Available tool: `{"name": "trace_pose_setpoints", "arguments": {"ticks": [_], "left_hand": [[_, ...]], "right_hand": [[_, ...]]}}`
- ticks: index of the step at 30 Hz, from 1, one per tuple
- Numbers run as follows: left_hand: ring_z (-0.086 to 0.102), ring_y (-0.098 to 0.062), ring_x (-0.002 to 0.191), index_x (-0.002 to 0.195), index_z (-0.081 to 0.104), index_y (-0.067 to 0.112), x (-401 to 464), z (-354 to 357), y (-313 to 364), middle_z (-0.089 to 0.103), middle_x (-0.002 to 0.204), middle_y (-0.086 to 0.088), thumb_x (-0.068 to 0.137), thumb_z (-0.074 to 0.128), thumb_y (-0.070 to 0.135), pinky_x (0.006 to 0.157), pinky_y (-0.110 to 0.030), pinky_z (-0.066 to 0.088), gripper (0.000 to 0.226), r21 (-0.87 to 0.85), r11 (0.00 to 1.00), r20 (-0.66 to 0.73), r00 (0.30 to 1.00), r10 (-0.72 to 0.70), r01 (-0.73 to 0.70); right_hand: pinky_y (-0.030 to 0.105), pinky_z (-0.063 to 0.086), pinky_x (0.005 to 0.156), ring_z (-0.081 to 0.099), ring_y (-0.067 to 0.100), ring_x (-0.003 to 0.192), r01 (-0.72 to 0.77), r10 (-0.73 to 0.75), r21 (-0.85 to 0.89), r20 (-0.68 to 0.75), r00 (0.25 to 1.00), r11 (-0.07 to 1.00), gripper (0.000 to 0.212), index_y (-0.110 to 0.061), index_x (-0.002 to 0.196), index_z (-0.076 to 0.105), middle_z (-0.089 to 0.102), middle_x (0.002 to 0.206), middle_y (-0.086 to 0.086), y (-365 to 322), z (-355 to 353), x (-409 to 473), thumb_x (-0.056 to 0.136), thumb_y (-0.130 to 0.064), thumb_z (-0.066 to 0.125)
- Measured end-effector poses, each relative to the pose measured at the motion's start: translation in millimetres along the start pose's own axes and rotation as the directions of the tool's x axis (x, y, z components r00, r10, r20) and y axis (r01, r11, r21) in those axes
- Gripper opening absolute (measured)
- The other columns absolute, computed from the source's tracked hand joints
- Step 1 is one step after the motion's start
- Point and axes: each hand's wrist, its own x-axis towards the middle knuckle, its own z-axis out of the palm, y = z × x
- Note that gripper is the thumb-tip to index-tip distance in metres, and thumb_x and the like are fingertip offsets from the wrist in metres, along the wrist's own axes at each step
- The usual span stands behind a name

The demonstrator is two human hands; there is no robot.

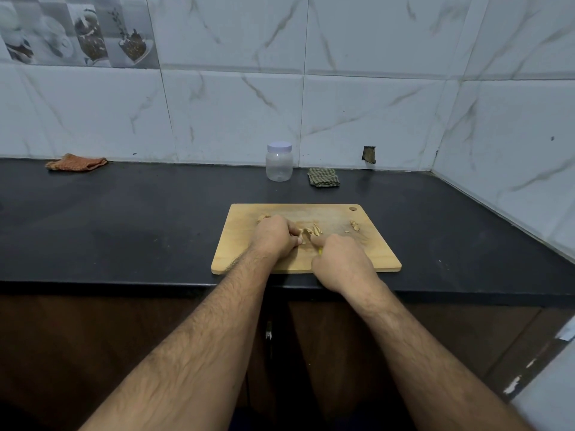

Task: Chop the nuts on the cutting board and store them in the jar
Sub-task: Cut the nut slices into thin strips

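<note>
Left hand [275, 236] fingers curled, pinning nuts [311, 230] on the cutting board [249, 253]. Right hand [340, 259] fingers clamped on a yellow-handled knife [319, 251]. Lidded jar [279, 161] at 12 o'clock on the table [124, 219].

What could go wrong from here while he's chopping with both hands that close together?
The left hand holds nuts right beside the right hand, which grips a mostly hidden knife, so a slip could nick fingertips. Loose nut pieces near the cutting board edge may scatter. The jar is capped, delaying storage.
</note>
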Motion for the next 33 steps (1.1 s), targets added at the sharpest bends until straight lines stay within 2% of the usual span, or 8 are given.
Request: {"name": "trace_pose_setpoints", "arguments": {"ticks": [5,9,14,23,33], "left_hand": [[0.061,-0.014,0.113,0.110,0.075,0.025,-0.7,-0.5,0.6,0.072,0.114,0.003,0.087,0.073,0.028,0.098,-0.028,0.047,0.023,0.010,1.000,0.000,1.000,0.008,-0.008],[0.060,-0.014,0.111,0.108,0.076,0.026,0.0,0.2,0.0,0.073,0.111,0.004,0.087,0.073,0.029,0.096,-0.027,0.048,0.022,0.025,1.000,-0.004,1.000,0.014,-0.014],[0.062,-0.013,0.108,0.106,0.077,0.026,1.4,0.8,0.0,0.074,0.107,0.005,0.087,0.072,0.028,0.096,-0.030,0.049,0.019,0.027,1.000,0.011,1.000,0.014,-0.015],[0.059,-0.014,0.113,0.110,0.075,0.025,0.8,-0.4,-0.3,0.072,0.112,0.005,0.089,0.071,0.030,0.098,-0.030,0.048,0.022,0.054,0.998,0.005,1.000,0.018,-0.018],[0.062,-0.014,0.109,0.107,0.076,0.025,-0.9,0.2,-0.3,0.073,0.111,0.005,0.089,0.071,0.029,0.095,-0.030,0.050,0.020,0.051,0.998,0.001,0.999,0.034,-0.034]], "right_hand": [[0.032,0.052,0.089,0.059,0.022,0.112,0.010,-0.010,0.015,0.003,1.000,1.000,0.055,-0.032,0.141,0.052,0.063,0.128,0.003,-2.2,0.6,2.6,0.091,-0.011,0.050],[0.033,0.050,0.089,0.058,0.024,0.115,0.020,-0.014,0.052,-0.103,0.995,0.998,0.054,-0.030,0.142,0.052,0.065,0.126,0.004,1.3,-1.9,3.6,0.091,-0.012,0.050],[0.032,0.049,0.092,0.056,0.022,0.119,0.033,-0.032,0.060,-0.018,0.999,0.998,0.055,-0.033,0.141,0.053,0.061,0.134,0.000,-2.6,2.2,1.6,0.089,-0.014,0.051],[0.032,0.049,0.090,0.056,0.023,0.117,0.019,-0.019,0.047,0.008,1.000,0.999,0.054,-0.032,0.142,0.052,0.061,0.133,0.002,-2.7,3.2,4.0,0.091,-0.014,0.051],[0.031,0.049,0.091,0.056,0.023,0.116,0.003,-0.003,0.022,0.018,1.000,1.000,0.053,-0.028,0.140,0.054,0.062,0.130,0.004,-0.1,-0.8,6.6,0.091,-0.009,0.049]]}}
